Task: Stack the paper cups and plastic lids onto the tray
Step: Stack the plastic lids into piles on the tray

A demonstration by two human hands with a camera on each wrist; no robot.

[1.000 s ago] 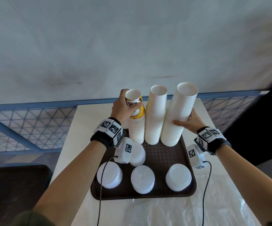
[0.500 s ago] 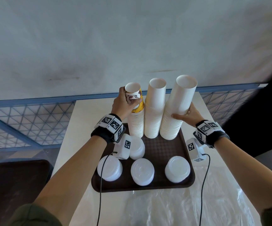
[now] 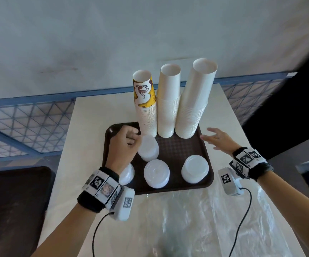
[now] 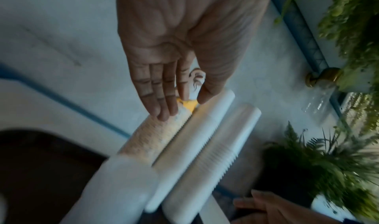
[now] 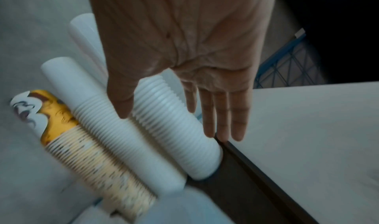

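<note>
A: What stands on the dark brown rectangular plastic tray (image 3: 176, 145)?

B: Three tall stacks of paper cups along its far edge, at the centre of the head view. The left stack (image 3: 147, 115) is topped by a yellow-and-white printed cup (image 3: 144, 90). The middle plain white stack (image 3: 168, 106) touches it, and the tallest white stack (image 3: 194, 104) stands just right of that, leaning a little toward the middle one.

A: And the lids?

B: Four piles of white round plastic lids sit on the near half of the tray. One pile (image 3: 148, 148) is just in front of the printed stack. A second (image 3: 126, 173) is partly hidden behind the left wrist, a third (image 3: 156, 173) lies at the centre near edge, and a fourth (image 3: 195, 171) is to the lower right.

A: Where is the left hand (image 3: 124, 145)?

B: Over the tray's left part, beside the rear lid pile. It holds nothing. In the head view its fingers look loosely curled; in the left wrist view they lie straight and together, thumb apart.

A: The right hand (image 3: 218, 140)?

B: Over the tray's right rim, near the base of the tallest stack and apart from it. Its fingers (image 5: 223, 114) are straight and spread, gripping nothing.

A: Anything else?

B: The tray rests on a pale tabletop (image 3: 87, 127), with crinkled clear plastic wrap (image 3: 205, 223) lying in the lower frame.
</note>
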